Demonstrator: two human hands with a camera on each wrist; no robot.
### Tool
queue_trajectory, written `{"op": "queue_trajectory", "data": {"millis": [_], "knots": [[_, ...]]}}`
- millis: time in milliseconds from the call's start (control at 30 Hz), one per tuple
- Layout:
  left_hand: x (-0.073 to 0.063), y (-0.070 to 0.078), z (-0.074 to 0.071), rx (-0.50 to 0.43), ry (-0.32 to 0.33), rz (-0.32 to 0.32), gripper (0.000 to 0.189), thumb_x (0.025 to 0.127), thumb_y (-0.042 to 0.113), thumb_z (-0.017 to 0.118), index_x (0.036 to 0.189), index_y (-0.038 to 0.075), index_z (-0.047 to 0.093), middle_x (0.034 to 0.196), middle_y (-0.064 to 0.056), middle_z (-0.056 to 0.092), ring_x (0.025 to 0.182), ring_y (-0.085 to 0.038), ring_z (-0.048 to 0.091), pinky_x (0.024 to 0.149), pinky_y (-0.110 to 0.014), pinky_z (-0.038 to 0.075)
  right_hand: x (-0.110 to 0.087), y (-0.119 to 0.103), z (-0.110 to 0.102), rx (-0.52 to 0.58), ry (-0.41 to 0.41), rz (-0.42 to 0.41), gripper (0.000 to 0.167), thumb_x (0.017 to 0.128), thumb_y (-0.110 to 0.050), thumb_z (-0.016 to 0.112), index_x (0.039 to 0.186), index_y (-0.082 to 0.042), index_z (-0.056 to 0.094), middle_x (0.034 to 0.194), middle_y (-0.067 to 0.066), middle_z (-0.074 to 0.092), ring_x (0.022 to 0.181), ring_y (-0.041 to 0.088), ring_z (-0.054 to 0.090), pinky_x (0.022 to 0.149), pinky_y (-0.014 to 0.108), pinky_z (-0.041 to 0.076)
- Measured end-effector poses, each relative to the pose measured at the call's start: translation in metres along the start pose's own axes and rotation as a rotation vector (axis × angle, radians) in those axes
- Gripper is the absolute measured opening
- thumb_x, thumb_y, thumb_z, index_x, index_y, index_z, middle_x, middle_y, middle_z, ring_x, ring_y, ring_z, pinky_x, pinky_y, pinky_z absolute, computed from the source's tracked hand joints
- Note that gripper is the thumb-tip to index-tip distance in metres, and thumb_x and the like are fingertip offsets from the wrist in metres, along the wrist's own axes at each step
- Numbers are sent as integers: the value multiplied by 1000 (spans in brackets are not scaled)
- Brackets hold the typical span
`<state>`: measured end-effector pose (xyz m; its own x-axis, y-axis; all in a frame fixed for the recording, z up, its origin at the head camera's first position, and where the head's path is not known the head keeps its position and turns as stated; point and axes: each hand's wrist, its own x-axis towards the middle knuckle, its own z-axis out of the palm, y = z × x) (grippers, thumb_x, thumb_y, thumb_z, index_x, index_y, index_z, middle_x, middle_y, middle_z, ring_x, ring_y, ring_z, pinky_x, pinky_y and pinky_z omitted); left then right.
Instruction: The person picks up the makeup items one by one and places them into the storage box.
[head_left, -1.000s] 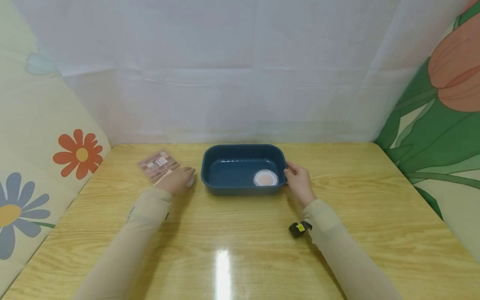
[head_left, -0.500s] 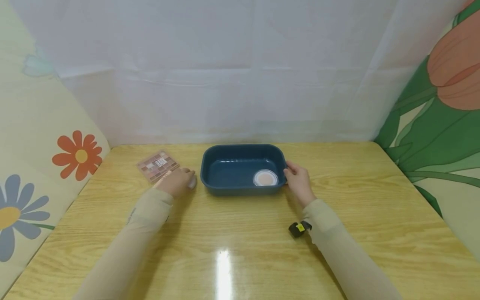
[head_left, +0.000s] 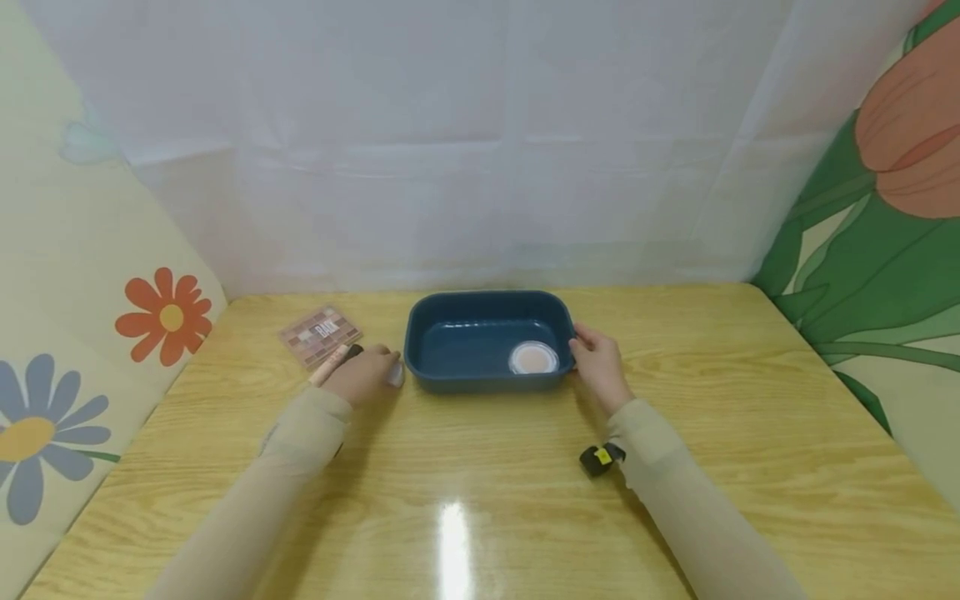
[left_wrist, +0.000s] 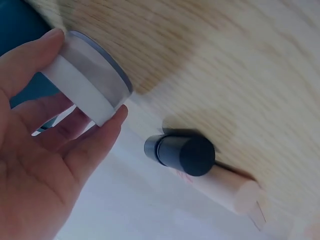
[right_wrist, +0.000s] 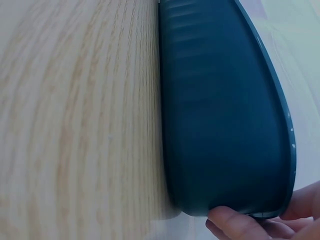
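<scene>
In the left wrist view my left hand (left_wrist: 45,155) pinches a small round jar (left_wrist: 90,77) between thumb and fingers. The jar has a white band and a translucent part with a grey rim. From the head view, this hand (head_left: 363,377) is just left of the dark blue basin (head_left: 487,385), the jar partly hidden under its fingers. My right hand (head_left: 598,363) grips the basin's right end, its fingertips also on the basin wall (right_wrist: 225,110) in the right wrist view. Inside the basin, at the front right, lies a round compact (head_left: 534,357) with a pale pink centre.
Behind my left hand an eyeshadow palette (head_left: 321,335) lies on the wooden table (head_left: 480,467). A black cylinder (left_wrist: 190,152) and a pale pink tube (left_wrist: 225,187) lie close together near it. A white cloth (head_left: 480,167) hangs along the table's back edge.
My left hand has moved a little right toward the basin with the jar, uncovering the black cylinder beside the palette. The right hand stays on the basin.
</scene>
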<state>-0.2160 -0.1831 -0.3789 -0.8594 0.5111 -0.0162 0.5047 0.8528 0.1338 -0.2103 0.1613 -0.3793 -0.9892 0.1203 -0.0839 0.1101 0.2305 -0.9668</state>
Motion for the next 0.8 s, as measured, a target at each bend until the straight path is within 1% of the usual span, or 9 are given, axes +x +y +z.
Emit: {"op": "queue_trajectory", "data": {"millis": [100,167,233,300,367,467,567,733,800], "knots": [[-1,1,-2,-32,-11,-47,49,85,12,70,124,-15,56,116,-29,60,103,-40,62,92,-48,50,0,0,-1,0,-10,4,44,102,-1,41,145,10,34,144,29,40,129,35,45,87,33,55],[-3,2,-4,-54,-21,-75,52,84,14,71,124,-15,55,118,-29,60,105,-41,61,94,-49,49,0,0,-1,6,-13,6,45,102,-1,41,145,10,34,144,29,40,128,36,46,82,29,56],[-4,2,-8,-75,-19,-90,52,85,16,71,124,-15,56,118,-29,60,105,-41,61,95,-50,48,0,0,-1,12,-16,12,45,102,-2,40,145,9,33,144,29,40,126,36,47,78,27,57],[-7,3,-11,-81,-4,-98,52,85,16,71,124,-15,56,119,-29,60,106,-42,61,96,-51,48,0,0,-1,16,-20,19,45,102,-2,39,146,9,32,144,29,40,125,36,48,75,27,57],[-10,3,-15,-77,23,-94,51,86,16,70,124,-15,56,119,-30,60,106,-43,61,96,-52,48,0,0,-1,15,-23,24,46,103,-2,39,146,8,32,144,29,40,124,37,49,75,28,58],[-16,3,-18,-94,64,-85,49,87,11,69,124,-16,54,120,-33,58,105,-45,60,95,-53,48,0,0,-1,7,-26,19,46,102,-3,39,146,8,31,144,29,40,123,38,50,76,31,58],[-19,3,-22,-117,101,-60,47,86,7,70,122,-18,54,118,-34,58,102,-46,61,91,-53,50,0,-1,-1,2,-26,11,46,102,-2,39,146,9,32,143,30,41,122,39,51,76,32,58],[-23,5,-28,-94,162,-9,43,82,4,72,117,-18,57,110,-32,61,97,-44,62,87,-51,53,0,-1,0,9,-23,15,45,102,-2,39,146,9,32,143,29,42,120,38,52,75,31,58],[-24,6,-31,-81,173,-5,43,82,5,72,116,-18,58,110,-31,62,96,-43,63,85,-50,53,0,-1,0,14,-25,23,46,103,-3,39,146,8,32,143,29,42,120,37,51,76,31,58]]}}
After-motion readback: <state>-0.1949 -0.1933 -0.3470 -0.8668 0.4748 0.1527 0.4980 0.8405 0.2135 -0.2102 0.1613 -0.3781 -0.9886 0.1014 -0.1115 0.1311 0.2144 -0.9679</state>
